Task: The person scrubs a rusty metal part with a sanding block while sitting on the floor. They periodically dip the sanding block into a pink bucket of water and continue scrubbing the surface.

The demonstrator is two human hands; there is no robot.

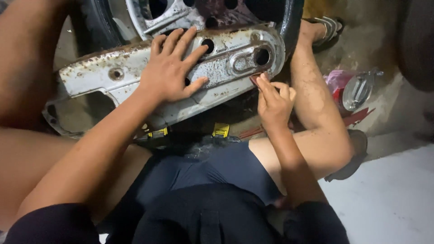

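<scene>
You are pressing your left hand (172,68) flat, fingers spread wide, on the rusty metal cover (226,58) lying across the wheel (181,13) in front of your knees. Your right hand (273,104) is pinching a small dark piece (254,79) against the cover's lower edge, fingers narrow around it.
</scene>
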